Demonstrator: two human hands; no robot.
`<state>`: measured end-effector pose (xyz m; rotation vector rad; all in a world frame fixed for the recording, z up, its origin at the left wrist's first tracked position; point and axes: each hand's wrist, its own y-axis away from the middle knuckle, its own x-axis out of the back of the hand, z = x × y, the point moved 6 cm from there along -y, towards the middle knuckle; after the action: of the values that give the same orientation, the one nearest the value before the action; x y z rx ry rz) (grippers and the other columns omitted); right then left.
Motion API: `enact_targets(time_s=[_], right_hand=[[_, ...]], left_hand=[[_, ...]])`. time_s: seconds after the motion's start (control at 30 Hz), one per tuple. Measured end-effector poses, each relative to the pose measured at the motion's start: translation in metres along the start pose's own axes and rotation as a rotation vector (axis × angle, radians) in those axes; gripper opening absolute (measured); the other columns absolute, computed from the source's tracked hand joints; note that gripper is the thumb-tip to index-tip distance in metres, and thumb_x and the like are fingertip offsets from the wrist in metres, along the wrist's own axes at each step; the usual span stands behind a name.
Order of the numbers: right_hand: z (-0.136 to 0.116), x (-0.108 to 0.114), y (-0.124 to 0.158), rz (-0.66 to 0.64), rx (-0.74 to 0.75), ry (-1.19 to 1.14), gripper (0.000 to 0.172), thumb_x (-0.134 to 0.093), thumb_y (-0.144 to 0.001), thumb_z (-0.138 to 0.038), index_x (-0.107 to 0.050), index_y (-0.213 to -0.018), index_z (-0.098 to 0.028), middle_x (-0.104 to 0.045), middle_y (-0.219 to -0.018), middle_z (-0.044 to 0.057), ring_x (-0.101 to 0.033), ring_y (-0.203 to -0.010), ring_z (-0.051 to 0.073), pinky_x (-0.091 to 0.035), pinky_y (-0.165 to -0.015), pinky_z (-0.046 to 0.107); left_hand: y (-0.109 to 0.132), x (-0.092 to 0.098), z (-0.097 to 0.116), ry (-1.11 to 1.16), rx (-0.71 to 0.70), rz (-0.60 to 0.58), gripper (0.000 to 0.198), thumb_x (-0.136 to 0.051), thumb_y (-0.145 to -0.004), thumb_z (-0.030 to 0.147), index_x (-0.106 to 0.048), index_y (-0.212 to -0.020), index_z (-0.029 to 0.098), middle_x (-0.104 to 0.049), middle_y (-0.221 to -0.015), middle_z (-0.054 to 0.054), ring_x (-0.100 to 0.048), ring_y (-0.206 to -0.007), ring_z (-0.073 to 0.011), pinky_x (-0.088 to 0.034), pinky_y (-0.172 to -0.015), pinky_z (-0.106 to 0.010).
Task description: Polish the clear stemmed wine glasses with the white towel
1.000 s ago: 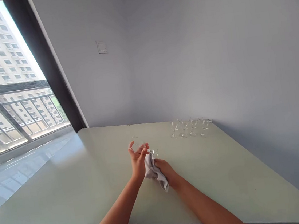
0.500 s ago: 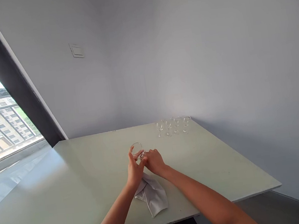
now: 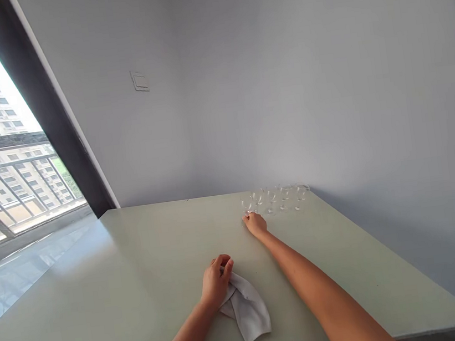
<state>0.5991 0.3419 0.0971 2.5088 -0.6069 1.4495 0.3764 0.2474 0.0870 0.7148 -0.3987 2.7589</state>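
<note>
My left hand (image 3: 217, 280) rests on the table near its front edge, fingers curled on the top of a white cloth (image 3: 248, 307) that lies crumpled there. My right hand (image 3: 255, 223) is stretched out to the far side, its fingers closed low on a small clear stemmed glass (image 3: 248, 206) at the left end of a row of several such glasses (image 3: 281, 198) by the wall.
The pale green table (image 3: 140, 271) fills the lower view and meets a grey wall at the back. A large window with a dark frame (image 3: 34, 106) stands at the left. A light switch (image 3: 140, 81) is on the wall.
The cloth dropped to the table. My right hand carried the glass from my left hand out to the row at the back. My left hand came down onto the cloth.
</note>
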Motion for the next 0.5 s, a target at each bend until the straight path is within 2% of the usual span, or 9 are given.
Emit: enact_targets(time_s=[0.17,0.27,0.37,0.43,0.5], right_hand=[[0.0,0.001,-0.015,0.014,-0.028,-0.086,0.023,-0.047,-0.083,-0.03,-0.06,-0.092,-0.013,-0.063,-0.086,0.01,-0.057,-0.081,0.019,-0.04,-0.069,0.03],[0.003,0.007,-0.01,0.026,-0.009,-0.165,0.022,-0.049,-0.08,-0.027,-0.058,-0.096,-0.015,-0.062,-0.087,0.01,-0.056,-0.084,0.02,-0.038,-0.068,0.028],[0.008,0.016,0.016,0.047,0.037,-0.264,0.025,-0.044,-0.082,-0.032,-0.054,-0.1,-0.017,-0.061,-0.09,0.007,-0.055,-0.082,0.018,-0.037,-0.067,0.027],[0.009,0.019,0.047,0.018,0.101,-0.33,0.028,-0.039,-0.083,-0.038,-0.056,-0.092,-0.018,-0.06,-0.083,0.006,-0.054,-0.075,0.018,-0.038,-0.065,0.027],[0.009,0.019,0.088,-0.077,0.187,-0.385,0.034,-0.039,-0.083,-0.045,-0.058,-0.078,-0.018,-0.059,-0.069,0.003,-0.052,-0.063,0.016,-0.037,-0.059,0.026]], left_hand=[[-0.001,0.0,0.004,-0.026,0.006,-0.034,0.034,-0.037,-0.082,0.047,-0.061,-0.081,0.022,-0.063,-0.077,-0.002,-0.055,-0.07,-0.0161,-0.037,-0.064,-0.025],[0.0,-0.001,0.004,-0.027,0.018,-0.039,0.034,-0.037,-0.083,0.045,-0.061,-0.081,0.022,-0.063,-0.072,-0.001,-0.053,-0.064,-0.0143,-0.035,-0.061,-0.024],[-0.001,-0.001,0.003,-0.075,0.025,-0.037,0.034,-0.038,-0.082,0.044,-0.061,-0.077,0.021,-0.06,-0.065,0.0,-0.049,-0.058,-0.0128,-0.032,-0.056,-0.023],[-0.002,0.0,0.001,-0.104,0.033,-0.027,0.035,-0.039,-0.081,0.046,-0.061,-0.072,0.02,-0.056,-0.059,0.001,-0.045,-0.055,-0.0121,-0.03,-0.054,-0.022],[-0.002,0.0,-0.002,-0.108,0.054,-0.009,0.037,-0.039,-0.08,0.047,-0.06,-0.069,0.019,-0.052,-0.055,0.002,-0.042,-0.053,-0.0116,-0.028,-0.052,-0.022]])
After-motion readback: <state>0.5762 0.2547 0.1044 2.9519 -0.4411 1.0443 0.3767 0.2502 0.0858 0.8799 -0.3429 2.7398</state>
